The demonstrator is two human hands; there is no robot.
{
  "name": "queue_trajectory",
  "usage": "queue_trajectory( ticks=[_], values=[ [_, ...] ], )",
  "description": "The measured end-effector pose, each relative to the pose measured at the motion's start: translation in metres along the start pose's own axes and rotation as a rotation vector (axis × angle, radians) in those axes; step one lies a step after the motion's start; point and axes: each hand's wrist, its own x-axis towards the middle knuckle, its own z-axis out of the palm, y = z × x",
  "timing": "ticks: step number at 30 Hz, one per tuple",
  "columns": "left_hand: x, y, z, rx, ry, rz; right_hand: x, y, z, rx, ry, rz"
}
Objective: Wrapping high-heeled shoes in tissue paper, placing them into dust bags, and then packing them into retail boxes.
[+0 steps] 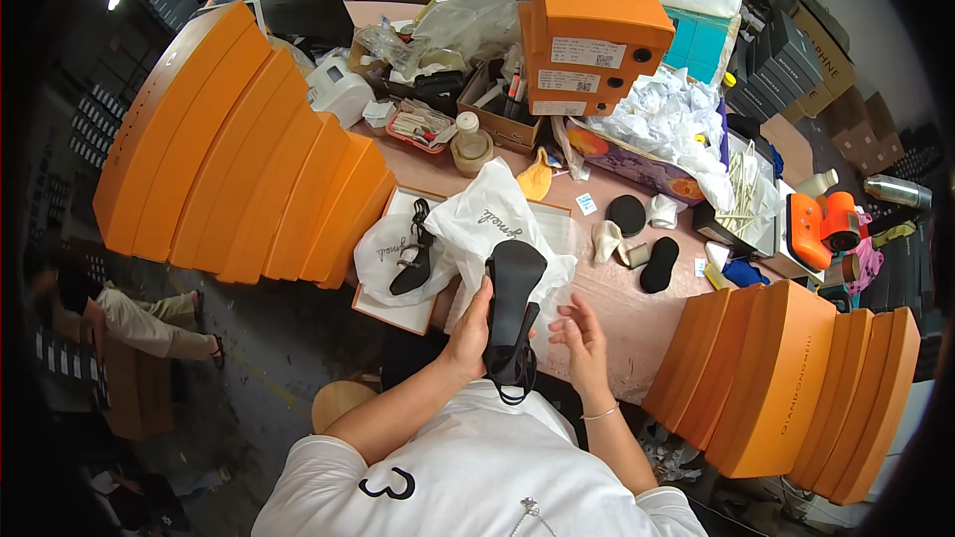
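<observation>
My left hand [470, 340] grips a black strappy shoe [515, 283] along its side, with the dark sole turned up and the straps hanging toward my body. To the right of it, my right hand [583, 340] is apart from the shoe, its fingers spread and nothing in them. Beyond the shoe lies a sheet of white wrapping paper [479, 201] with dark script. A second black shoe [411, 270] rests on white paper in a shallow open shoebox [396, 316], just left of my left hand.
Fanned orange shoeboxes [239, 159] stand at the left, more orange boxes [776, 378] at the right. Stacked orange boxes [597, 20] rise at the back beside a carton of crumpled paper [647, 154]. Black pads [659, 266] and an orange tape dispenser [808, 231] lie on the right.
</observation>
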Motion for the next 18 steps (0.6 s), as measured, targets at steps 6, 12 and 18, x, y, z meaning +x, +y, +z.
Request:
queue_trajectory(
  ticks=[6,12,18],
  values=[
    [-0.001,-0.012,0.000,-0.030,-0.018,0.021,-0.011,0.001,0.012,0.182,-0.062,0.124],
    [-0.010,-0.007,0.017,-0.102,0.007,0.017,-0.016,0.007,0.015,0.368,-0.131,0.207],
    [0.001,-0.035,-0.009,0.579,-0.091,0.303,-0.048,0.009,0.021,0.991,-0.439,0.518]
  ],
)
